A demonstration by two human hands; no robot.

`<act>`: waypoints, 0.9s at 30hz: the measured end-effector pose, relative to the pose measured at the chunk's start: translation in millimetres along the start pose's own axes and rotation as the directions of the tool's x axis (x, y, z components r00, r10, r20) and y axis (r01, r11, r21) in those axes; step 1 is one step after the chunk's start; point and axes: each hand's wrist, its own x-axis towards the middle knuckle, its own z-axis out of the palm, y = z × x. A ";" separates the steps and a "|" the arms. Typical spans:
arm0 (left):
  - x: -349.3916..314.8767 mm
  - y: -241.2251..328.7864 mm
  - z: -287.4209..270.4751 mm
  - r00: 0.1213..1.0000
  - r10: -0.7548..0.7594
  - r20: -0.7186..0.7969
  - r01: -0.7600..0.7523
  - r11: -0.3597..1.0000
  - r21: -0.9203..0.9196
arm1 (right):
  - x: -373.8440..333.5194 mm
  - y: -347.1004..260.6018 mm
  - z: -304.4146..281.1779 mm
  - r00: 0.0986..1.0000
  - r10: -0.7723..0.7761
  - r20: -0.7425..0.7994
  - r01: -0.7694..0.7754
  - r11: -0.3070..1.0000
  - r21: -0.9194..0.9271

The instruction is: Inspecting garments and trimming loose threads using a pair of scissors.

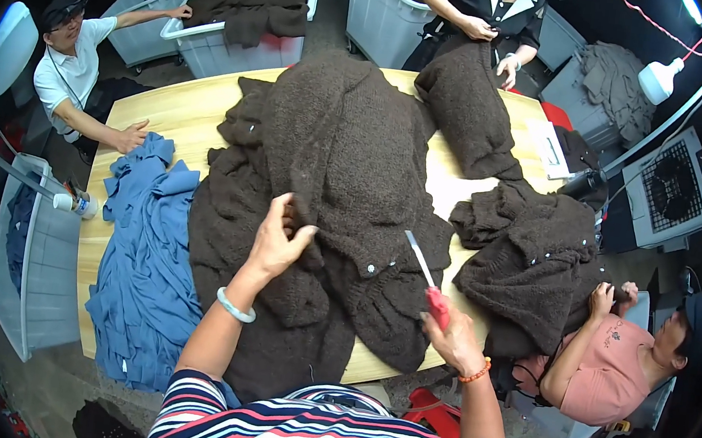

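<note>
A large heap of dark brown knitted garments [349, 159] lies in front of me, with a small white round piece on its lower edge. My left hand [278, 241] is over the left part of this heap, fingers bent and thumb held apart; no grip on the knit shows. A pale bangle circles that wrist. In my right hand [456, 341] is a narrow-bladed tool with a red handle [437, 308], its metal blade pointing up and left over the heap's lower right edge. A beaded bracelet is on that wrist.
Blue garments [144, 274] lie along the left of the wooden table [196, 109]. More brown knitwear [526, 263] lies right, handled by a person in pink. Two other people stand at the far side and far left. Grey bins [240, 58], lamps [659, 80] and a fan [671, 188] surround the table.
</note>
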 end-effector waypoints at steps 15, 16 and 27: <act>46.0 17.6 66.1 0.906 0.390 -0.168 -0.117 0.611 0.783 | 59.3 -44.3 7.3 0.970 -0.114 0.217 0.125 0.992 -0.037; 45.3 10.2 63.6 0.909 0.389 -0.147 -0.120 0.584 0.803 | 61.6 -43.1 6.8 0.969 -0.136 0.207 0.148 0.988 -0.044; 32.9 -57.1 13.8 0.916 -0.335 -0.222 0.067 0.672 -0.738 | 76.8 -76.7 8.4 0.880 -0.191 0.435 0.275 0.951 -0.140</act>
